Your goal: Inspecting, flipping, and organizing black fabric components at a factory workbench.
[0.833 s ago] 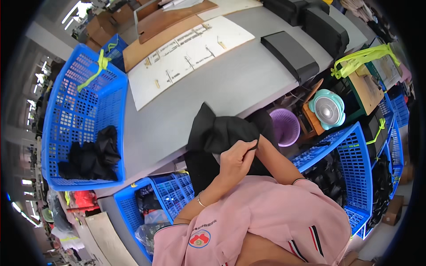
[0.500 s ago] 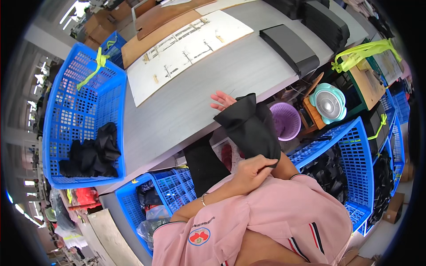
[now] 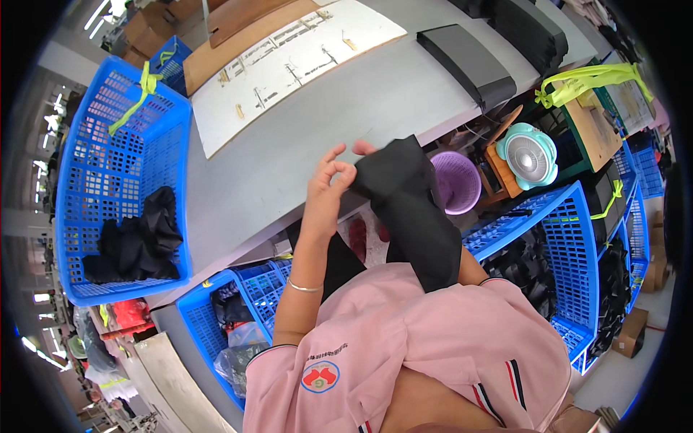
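Observation:
A loose black fabric sleeve [image 3: 422, 216] covers my right forearm from near the elbow to the hand. Only the fingertips of my right hand [image 3: 364, 148] stick out past its far end, stretched out and holding nothing that shows; the rest of that hand is hidden in the cloth. My left hand [image 3: 330, 179] is at this end of the sleeve, its thumb and forefinger closed on the edge of the fabric and its other fingers bent. Both hands are above the near edge of the grey table [image 3: 289, 155].
A blue basket [image 3: 65, 238] holding black cloth [image 3: 148, 234] stands at the left. On the table lie a white board [image 3: 289, 65] and stacked black pieces [image 3: 469, 65]. Below right are a purple bin [image 3: 456, 184], a teal fan [image 3: 529, 155] and another blue basket [image 3: 577, 267].
My left hand has moved from the sleeve's elbow end up to its far end. The sleeve now covers more of my right hand, leaving only fingertips out. The view has shifted slightly.

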Demonstrator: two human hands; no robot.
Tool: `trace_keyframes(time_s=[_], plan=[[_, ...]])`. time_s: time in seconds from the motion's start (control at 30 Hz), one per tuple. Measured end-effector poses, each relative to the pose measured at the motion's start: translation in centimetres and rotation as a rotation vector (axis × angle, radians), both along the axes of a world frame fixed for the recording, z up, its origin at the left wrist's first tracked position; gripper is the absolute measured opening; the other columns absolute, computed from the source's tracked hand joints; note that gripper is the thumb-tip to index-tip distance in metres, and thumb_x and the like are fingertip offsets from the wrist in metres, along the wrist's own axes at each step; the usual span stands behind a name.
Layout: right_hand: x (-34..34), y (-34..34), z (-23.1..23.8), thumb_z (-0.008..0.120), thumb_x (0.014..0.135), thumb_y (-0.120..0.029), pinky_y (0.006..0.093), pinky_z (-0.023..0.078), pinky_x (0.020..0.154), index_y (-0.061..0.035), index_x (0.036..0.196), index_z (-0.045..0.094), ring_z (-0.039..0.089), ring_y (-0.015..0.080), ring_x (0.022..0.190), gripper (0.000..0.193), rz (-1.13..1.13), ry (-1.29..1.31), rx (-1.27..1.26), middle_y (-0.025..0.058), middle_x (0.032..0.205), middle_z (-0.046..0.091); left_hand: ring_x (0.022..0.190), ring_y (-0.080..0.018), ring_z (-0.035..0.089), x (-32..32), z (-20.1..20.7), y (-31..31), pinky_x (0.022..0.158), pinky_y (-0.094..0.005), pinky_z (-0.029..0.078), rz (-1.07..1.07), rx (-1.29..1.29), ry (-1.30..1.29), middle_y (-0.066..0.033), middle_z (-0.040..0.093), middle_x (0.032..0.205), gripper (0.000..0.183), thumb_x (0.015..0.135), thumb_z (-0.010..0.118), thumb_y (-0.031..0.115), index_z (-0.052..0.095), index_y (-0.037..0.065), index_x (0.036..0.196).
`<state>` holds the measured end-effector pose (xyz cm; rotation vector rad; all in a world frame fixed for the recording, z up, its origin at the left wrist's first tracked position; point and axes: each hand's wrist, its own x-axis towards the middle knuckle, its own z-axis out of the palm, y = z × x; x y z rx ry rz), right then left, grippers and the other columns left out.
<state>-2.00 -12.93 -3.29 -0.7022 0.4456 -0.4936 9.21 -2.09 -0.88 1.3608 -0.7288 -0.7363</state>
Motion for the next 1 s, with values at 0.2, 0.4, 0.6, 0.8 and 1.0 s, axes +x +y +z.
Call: trace_keyframes(time_s=[0.2, 0.4, 0.6, 0.8, 1.0], plan=[[0.3, -1.1, 2.2, 0.061, 0.091, -0.010, 0.0301, 0.049, 0.079, -0.0032, 0.115, 0.061, 0.061, 0.0183, 0.092, 0.025, -0.119, 0.204, -0.879, 0.0099, 0.100, 0.065, 0.136, -0.0308, 0.038, -1.9, 0.3, -1.4, 0.112, -0.0410, 0.027, 0.277, 0.112, -0.302, -0.0180, 0.046, 0.143, 0.020, 0.094, 0.060, 0.018, 0.062, 0.003, 0.108], [2.9, -5.0, 4.0, 0.062, 0.090, -0.009, 0.0305, 0.048, 0.083, -0.0014, 0.112, 0.062, 0.060, 0.0209, 0.101, 0.024, -0.192, 0.606, -1.519, 0.0130, 0.108, 0.064, 0.137, -0.0357, 0.035, -9.3, 2.1, 1.4, 0.112, -0.0449, 0.028, 0.232, -0.177, -0.748, -0.0188, 0.035, 0.152, 0.054, 0.084, 0.075, 0.027, 0.054, 0.002, 0.127], [3.5, -6.4, 2.8, 0.062, 0.089, -0.008, 0.0310, 0.047, 0.088, 0.0004, 0.109, 0.063, 0.059, 0.0235, 0.109, 0.022, -0.207, 0.698, -1.609, 0.0162, 0.116, 0.063, 0.093, -0.0112, 0.057, -7.2, 1.0, 2.3, 0.085, -0.0276, 0.046, -0.061, -0.009, -0.044, -0.0049, 0.066, 0.103, 0.015, 0.090, 0.069, 0.013, 0.066, 0.005, 0.102], [6.7, -1.6, -2.5, 0.056, 0.096, -0.013, 0.0323, 0.044, 0.096, 0.0031, 0.114, 0.061, 0.057, 0.0207, 0.116, 0.024, -0.330, 0.140, -1.185, 0.0115, 0.119, 0.063, 0.067, -0.0014, 0.044, -1.3, -2.2, -1.2, 0.058, -0.0187, 0.034, 0.330, -0.178, 0.486, 0.0054, 0.056, 0.078, 0.016, 0.098, 0.060, 0.016, 0.065, 0.003, 0.092], [2.3, 5.6, -1.8, 0.052, 0.100, -0.020, 0.0283, 0.045, 0.093, 0.0019, 0.123, 0.055, 0.056, 0.0120, 0.104, 0.031, 0.190, 0.233, -0.612, 0.0048, 0.111, 0.058, 0.068, -0.0051, 0.051, 7.1, -4.3, -4.0, 0.062, -0.0237, 0.043, 0.599, -0.147, 0.219, 0.0007, 0.063, 0.078, 0.022, 0.098, 0.061, 0.020, 0.067, 0.001, 0.089]])
